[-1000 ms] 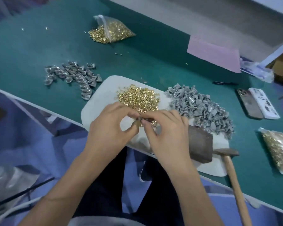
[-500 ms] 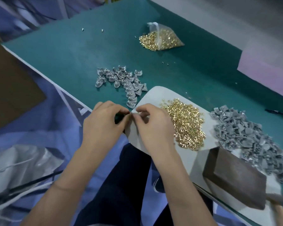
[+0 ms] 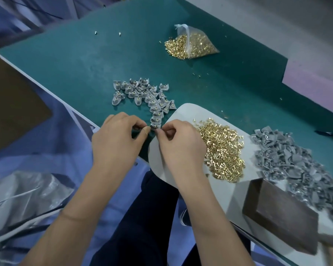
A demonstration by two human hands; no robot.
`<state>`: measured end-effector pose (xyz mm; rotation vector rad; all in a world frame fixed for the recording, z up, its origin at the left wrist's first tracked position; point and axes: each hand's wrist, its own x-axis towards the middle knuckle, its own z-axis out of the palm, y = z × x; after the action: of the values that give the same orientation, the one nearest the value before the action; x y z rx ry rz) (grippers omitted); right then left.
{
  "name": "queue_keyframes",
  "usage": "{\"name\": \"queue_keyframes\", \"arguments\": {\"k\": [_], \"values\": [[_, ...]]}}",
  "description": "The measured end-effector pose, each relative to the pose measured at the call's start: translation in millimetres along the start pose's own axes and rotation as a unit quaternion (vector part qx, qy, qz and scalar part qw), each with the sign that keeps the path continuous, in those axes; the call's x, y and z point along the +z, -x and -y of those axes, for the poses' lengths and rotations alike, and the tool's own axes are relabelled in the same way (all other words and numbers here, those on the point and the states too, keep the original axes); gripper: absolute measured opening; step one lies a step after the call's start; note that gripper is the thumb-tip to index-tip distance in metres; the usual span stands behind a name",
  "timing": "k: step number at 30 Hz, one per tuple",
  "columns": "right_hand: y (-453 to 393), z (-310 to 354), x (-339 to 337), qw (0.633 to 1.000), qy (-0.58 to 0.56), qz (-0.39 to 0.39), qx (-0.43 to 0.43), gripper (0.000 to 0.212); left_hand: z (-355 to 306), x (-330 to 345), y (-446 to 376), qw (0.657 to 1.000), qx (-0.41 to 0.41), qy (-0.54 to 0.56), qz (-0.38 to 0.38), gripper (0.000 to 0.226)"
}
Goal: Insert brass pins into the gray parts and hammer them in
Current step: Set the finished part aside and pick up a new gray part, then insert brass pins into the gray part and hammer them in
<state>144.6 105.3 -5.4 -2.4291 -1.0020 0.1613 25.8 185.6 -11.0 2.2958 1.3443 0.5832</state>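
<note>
You pinch a small gray part (image 3: 154,126) between the fingertips of your left hand (image 3: 116,143) and right hand (image 3: 178,144), at the near end of the row of pinned gray parts (image 3: 142,95) on the green table (image 3: 85,60). Just right, loose brass pins (image 3: 222,150) lie heaped on a pale board (image 3: 188,112), with the gray parts pile (image 3: 294,166) and a dark block (image 3: 281,217) farther right. A bag of pins (image 3: 194,45) sits far back.

Both hands (image 3: 148,139) pinch a gray part (image 3: 153,126) beside the pinned parts (image 3: 144,95).
</note>
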Motion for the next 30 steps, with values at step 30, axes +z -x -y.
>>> {"name": "queue_keyframes", "arguments": {"k": [30], "values": [[108.9, -86.2, -56.9, 0.99, -0.102, -0.064, 0.078, 0.025, -91.3, 45.9, 71.0, 0.959, 0.246, -0.007, 0.143, 0.009]]}}
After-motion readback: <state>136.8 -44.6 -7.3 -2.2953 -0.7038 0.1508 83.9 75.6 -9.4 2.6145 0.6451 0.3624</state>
